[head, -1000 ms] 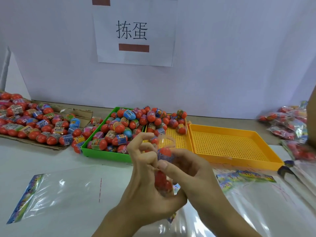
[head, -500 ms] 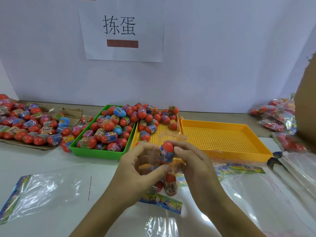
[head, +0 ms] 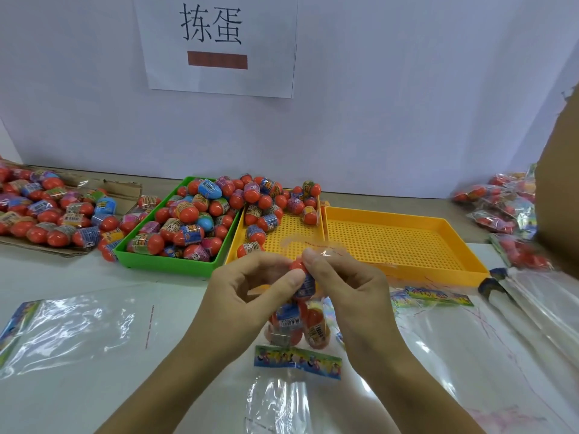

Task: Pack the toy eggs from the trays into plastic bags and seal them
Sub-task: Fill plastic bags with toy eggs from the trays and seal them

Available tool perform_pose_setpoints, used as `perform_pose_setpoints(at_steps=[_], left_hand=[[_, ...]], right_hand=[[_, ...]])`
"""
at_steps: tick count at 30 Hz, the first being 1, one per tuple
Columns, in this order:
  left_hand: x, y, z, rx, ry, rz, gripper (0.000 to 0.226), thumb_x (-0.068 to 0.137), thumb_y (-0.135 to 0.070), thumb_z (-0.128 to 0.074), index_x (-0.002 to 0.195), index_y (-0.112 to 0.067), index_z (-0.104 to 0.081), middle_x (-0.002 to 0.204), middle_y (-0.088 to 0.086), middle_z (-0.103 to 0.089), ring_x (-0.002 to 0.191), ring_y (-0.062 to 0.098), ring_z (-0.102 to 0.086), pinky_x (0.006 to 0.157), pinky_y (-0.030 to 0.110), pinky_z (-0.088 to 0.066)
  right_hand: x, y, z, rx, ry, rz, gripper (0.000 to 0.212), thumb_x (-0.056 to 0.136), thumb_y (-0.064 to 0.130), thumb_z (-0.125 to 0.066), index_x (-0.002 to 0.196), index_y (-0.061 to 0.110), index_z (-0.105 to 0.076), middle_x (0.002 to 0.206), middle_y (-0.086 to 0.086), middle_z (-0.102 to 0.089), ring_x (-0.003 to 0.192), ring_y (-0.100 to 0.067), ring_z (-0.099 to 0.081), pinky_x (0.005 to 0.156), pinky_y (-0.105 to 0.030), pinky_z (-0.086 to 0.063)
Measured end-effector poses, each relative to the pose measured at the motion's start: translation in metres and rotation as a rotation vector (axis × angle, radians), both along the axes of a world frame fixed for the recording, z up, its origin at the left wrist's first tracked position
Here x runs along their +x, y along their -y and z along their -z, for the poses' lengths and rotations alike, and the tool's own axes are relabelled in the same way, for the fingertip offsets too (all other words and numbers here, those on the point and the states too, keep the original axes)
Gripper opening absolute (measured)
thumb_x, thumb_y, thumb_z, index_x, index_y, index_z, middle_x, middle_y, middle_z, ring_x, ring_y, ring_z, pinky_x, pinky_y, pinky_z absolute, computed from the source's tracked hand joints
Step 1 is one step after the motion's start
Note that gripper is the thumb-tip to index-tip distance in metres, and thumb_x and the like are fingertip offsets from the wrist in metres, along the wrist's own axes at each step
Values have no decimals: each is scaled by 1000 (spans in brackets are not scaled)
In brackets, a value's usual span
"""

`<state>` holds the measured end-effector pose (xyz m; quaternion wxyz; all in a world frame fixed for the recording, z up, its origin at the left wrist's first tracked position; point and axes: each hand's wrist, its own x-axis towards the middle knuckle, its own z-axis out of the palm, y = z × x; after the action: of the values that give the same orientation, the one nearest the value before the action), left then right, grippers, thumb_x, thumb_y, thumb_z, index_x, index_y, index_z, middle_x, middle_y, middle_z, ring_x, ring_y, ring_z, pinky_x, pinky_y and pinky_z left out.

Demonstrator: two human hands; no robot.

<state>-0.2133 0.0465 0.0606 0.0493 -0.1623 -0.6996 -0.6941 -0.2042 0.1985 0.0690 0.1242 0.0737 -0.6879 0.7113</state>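
My left hand [head: 250, 292] and my right hand [head: 347, 286] hold a small clear plastic bag [head: 297, 321] upright in front of me, pinching its top on either side. Inside the bag are several red toy eggs with coloured labels; the topmost egg [head: 299, 267] pokes up between my fingertips. The bag's open flap [head: 316, 245] sticks up above my right fingers. Behind my hands, a green tray [head: 163, 263] is piled with toy eggs [head: 188, 214]. A yellow tray [head: 238, 242] beside it holds more eggs at its far end.
A second yellow tray [head: 470, 264] stands to the right. Loose eggs lie on cardboard [head: 47, 211] at the far left. Empty bags lie flat at the left [head: 78, 327] and right [head: 470, 339]. Filled bags [head: 501, 214] pile up at the far right.
The bag has come down from chest height toward the table. My fingers have shifted up to pinch its top around the uppermost egg. The view has tilted and moved slightly.
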Motion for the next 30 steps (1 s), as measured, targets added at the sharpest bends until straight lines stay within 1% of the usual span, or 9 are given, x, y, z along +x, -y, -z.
perform_pose_setpoints(at_steps=[3, 6, 10, 14, 18, 20, 24, 27, 30], left_hand=[[-1, -1, 1, 41, -3, -9, 21, 72, -40, -77, 86, -26, -77, 83, 0, -74, 83, 12, -71, 70, 22, -58], [-3, 0, 0, 108, 12, -57, 22, 68, -42, -73, 80, -24, -78, 78, 5, -74, 78, 18, -70, 70, 26, -59], [-5, 1, -2, 158, 78, -94, 23, 66, -45, -71, 75, -25, -77, 73, 1, -72, 75, 16, -70, 67, 28, -58], [-6, 3, -2, 188, 127, -72, 25, 72, -42, -83, 79, -18, -77, 80, 12, -72, 80, 30, -66, 73, 51, -55], [-5, 2, -4, 237, 242, 66, 30, 67, -38, -85, 90, -20, -78, 94, 9, -75, 91, 23, -72, 72, 33, -59], [-5, 2, -3, 204, 228, 43, 34, 60, -34, -92, 90, -23, -79, 93, 7, -76, 91, 24, -73, 72, 32, -59], [-6, 3, -2, 231, 173, -19, 19, 59, -34, -81, 72, -21, -77, 74, 3, -72, 72, 15, -69, 63, 25, -56], [-6, 5, -4, 251, 196, 9, 15, 60, -33, -80, 68, -22, -73, 70, 1, -69, 67, 13, -69, 59, 24, -55], [-7, 5, -5, 272, 237, 10, 17, 60, -33, -80, 68, -22, -71, 73, 3, -69, 70, 16, -70, 59, 28, -56]], right_hand=[[1, 0, -2, 26, 0, -14, 29, 85, 48, -64, 78, 24, -79, 84, 6, -68, 86, -10, -67, 75, -24, -55], [2, 2, -3, 10, 39, -58, 38, 76, 61, -58, 86, 31, -79, 84, 5, -73, 85, -8, -70, 72, -17, -54], [2, 3, -1, 38, 25, -61, 29, 79, 50, -67, 91, 26, -77, 86, 7, -74, 82, -3, -69, 71, -12, -51], [0, 1, 2, 19, 41, 9, 22, 79, 43, -69, 78, 23, -79, 73, 1, -73, 68, -8, -67, 65, -19, -52], [0, 1, 4, 28, 41, 47, 25, 86, 43, -61, 78, 27, -79, 75, -4, -73, 70, -16, -69, 67, -32, -61], [0, 2, 4, 15, 54, 51, 27, 87, 43, -58, 83, 26, -79, 79, -5, -73, 75, -20, -71, 70, -36, -62], [1, 3, 3, -11, 72, 55, 26, 85, 43, -63, 88, 21, -77, 82, 0, -73, 78, -16, -73, 63, -28, -60], [2, 3, 3, 0, 57, 72, 31, 74, 49, -72, 93, 24, -75, 86, 3, -76, 81, -12, -73, 62, -21, -57], [0, 2, 4, -15, 71, 62, 15, 79, 34, -72, 83, 20, -76, 79, -2, -76, 74, -15, -74, 61, -22, -57]])
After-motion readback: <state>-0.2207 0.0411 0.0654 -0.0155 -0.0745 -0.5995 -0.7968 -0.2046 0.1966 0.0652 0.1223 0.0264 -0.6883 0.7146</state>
